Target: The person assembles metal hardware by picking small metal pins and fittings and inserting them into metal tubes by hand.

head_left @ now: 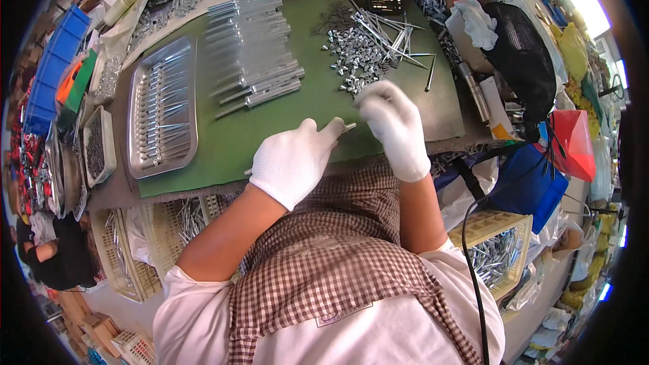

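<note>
White cotton-like gloves covered both hands: the left hand gripped a metal rod; the right hand, blurred near small metal pieces, had an unclear grip.

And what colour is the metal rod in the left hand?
Silvery metal rod, best seen in head view.

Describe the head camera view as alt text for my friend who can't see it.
A white-gloved left hand holds a metal rod above a green work mat, with the gloved right hand, blurred, near a pile of small metal pieces. Left of the pile lie many metal rods, then a metal tray holding a row of slender parts.
</note>
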Available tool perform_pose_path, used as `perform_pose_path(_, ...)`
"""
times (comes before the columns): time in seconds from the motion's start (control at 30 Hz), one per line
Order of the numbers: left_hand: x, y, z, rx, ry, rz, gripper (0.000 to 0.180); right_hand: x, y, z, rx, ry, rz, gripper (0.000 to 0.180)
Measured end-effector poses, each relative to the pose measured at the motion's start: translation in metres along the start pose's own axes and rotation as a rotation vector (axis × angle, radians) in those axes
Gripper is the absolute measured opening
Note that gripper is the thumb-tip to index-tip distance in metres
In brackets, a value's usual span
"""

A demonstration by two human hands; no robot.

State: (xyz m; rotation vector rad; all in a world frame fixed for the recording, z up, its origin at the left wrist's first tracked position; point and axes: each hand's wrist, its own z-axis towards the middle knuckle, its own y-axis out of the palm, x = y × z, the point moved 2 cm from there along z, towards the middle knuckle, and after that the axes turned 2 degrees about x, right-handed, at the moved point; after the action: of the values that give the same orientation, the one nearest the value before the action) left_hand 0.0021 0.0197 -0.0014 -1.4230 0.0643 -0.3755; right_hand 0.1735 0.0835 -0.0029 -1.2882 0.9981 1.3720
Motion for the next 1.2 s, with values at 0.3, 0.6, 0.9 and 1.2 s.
perform_pose_path(0.3, 0.0, -0.002, 0.002, -0.028, -0.023, -0.041, 0.029, 0.023, 0.032, 0.016, 0.047, 0.1, 0.986, 0.052)
perform_pose_path(0.6, -0.002, 0.003, 0.002, -0.033, -0.001, 0.023, 0.028, 0.023, 0.04, 0.013, 0.066, 0.068, 0.576, 0.054)
perform_pose_path(0.9, 0.021, -0.008, 0.016, -0.102, 0.073, 0.136, 0.024, 0.032, 0.028, 0.007, 0.186, 0.028, 0.696, 0.05)
perform_pose_path(1.2, -0.009, -0.01, -0.011, 0.123, -0.01, -0.038, 0.024, 0.03, 0.027, 0.017, 0.105, -0.005, 0.958, 0.058)
